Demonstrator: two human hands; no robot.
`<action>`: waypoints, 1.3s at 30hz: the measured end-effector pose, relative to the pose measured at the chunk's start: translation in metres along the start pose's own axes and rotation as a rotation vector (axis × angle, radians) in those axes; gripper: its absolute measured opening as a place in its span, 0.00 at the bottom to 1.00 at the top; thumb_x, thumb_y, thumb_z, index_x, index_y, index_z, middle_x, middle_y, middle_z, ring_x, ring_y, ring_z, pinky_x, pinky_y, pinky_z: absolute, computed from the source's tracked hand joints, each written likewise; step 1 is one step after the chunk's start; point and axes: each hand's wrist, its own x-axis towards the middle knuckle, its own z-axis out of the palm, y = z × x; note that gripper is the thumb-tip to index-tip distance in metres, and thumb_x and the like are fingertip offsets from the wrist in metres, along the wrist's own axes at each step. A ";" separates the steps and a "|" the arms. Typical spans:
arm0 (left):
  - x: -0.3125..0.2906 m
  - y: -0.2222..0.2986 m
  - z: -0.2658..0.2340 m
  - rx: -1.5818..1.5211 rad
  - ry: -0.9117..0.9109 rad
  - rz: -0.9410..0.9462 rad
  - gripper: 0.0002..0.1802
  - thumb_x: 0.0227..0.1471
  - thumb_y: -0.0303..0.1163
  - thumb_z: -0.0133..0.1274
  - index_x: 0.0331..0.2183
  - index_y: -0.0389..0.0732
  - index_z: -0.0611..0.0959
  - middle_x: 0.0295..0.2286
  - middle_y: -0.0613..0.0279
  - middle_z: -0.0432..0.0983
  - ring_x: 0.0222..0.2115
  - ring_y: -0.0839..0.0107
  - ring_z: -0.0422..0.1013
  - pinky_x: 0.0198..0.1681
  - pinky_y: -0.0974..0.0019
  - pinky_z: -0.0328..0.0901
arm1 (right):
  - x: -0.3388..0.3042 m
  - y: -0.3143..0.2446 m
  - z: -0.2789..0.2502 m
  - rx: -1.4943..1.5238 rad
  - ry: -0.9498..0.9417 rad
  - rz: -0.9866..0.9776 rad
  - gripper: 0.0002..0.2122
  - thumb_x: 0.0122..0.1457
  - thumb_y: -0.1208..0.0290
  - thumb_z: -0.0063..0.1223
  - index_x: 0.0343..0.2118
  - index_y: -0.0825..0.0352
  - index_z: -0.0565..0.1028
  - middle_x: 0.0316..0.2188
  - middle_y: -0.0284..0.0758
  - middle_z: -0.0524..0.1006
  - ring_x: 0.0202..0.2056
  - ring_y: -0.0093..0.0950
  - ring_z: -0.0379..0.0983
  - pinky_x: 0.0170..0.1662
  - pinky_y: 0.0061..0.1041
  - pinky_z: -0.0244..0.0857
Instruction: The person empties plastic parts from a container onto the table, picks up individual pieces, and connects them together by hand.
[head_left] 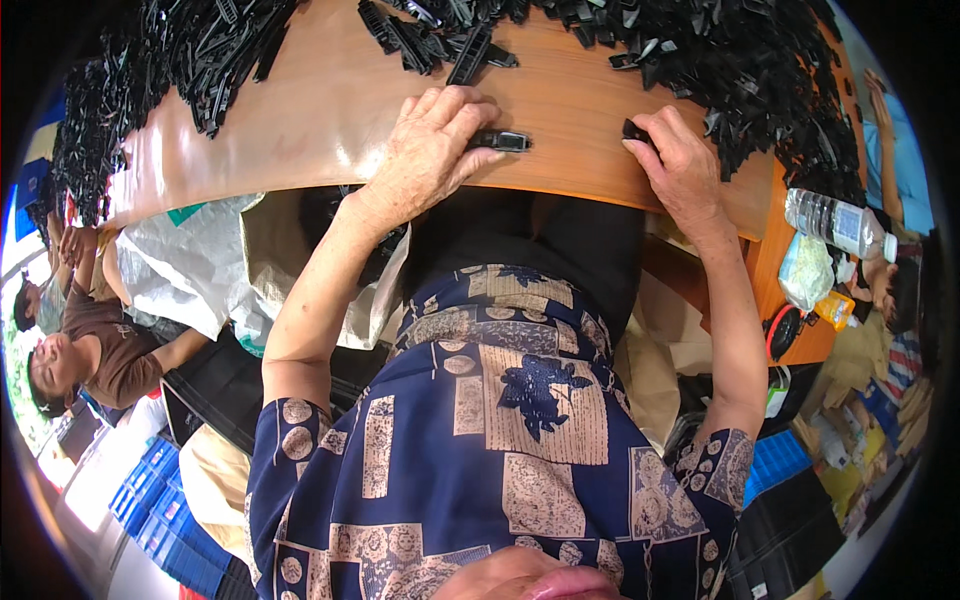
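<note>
On the wooden table (570,100), my left hand (425,150) is closed around a long black plastic part (508,141) lying near the table's front edge. One end of it sticks out past my thumb, and the rest is hidden under the fingers. To the right, my right hand (682,165) pinches a small black plastic piece (631,130) between thumb and fingers, just above the tabletop and apart from the long part. Several loose slotted black parts (468,55) lie just beyond my left hand.
Heaps of black parts lie far left (205,50) and at the right (765,90). A clear bottle (835,220) and a red-and-black round item (784,331) stand at the right. White sacks (190,265) hang below the table. A person in brown (105,340) sits at left, near blue crates (170,510).
</note>
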 end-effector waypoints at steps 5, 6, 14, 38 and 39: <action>-0.019 -0.014 -0.002 0.021 0.034 -0.094 0.21 0.46 0.38 0.67 0.43 0.43 0.83 0.42 0.61 0.75 0.44 0.57 0.69 0.49 0.56 0.63 | 0.019 -0.042 0.006 0.123 -0.032 -0.043 0.10 0.58 0.66 0.60 0.39 0.64 0.76 0.31 0.36 0.76 0.33 0.39 0.77 0.37 0.35 0.70; -0.017 -0.013 -0.002 0.008 0.070 -0.089 0.17 0.46 0.38 0.66 0.40 0.45 0.85 0.39 0.64 0.76 0.42 0.59 0.70 0.47 0.57 0.63 | 0.026 -0.053 0.007 0.114 -0.054 -0.108 0.09 0.58 0.66 0.60 0.38 0.64 0.76 0.31 0.36 0.76 0.33 0.38 0.77 0.36 0.35 0.70; -0.016 -0.017 0.000 -0.070 0.100 -0.074 0.15 0.45 0.38 0.66 0.37 0.44 0.85 0.36 0.67 0.77 0.38 0.63 0.70 0.43 0.60 0.62 | 0.054 -0.082 0.016 -0.037 -0.217 -0.364 0.12 0.52 0.69 0.65 0.29 0.63 0.70 0.24 0.34 0.73 0.30 0.34 0.77 0.31 0.34 0.69; 0.053 -0.007 -0.004 0.316 0.222 -0.167 0.11 0.51 0.37 0.63 0.36 0.45 0.82 0.33 0.61 0.75 0.38 0.58 0.74 0.40 0.58 0.70 | 0.064 0.014 0.004 -0.465 0.129 0.164 0.20 0.63 0.52 0.55 0.28 0.68 0.78 0.22 0.44 0.81 0.27 0.44 0.81 0.29 0.42 0.75; 0.054 -0.008 0.000 0.361 0.159 -0.163 0.11 0.51 0.36 0.62 0.37 0.46 0.81 0.33 0.61 0.73 0.39 0.58 0.73 0.40 0.57 0.70 | 0.064 0.012 0.011 -0.413 0.140 0.215 0.18 0.63 0.54 0.55 0.29 0.67 0.78 0.23 0.45 0.81 0.29 0.46 0.81 0.31 0.43 0.75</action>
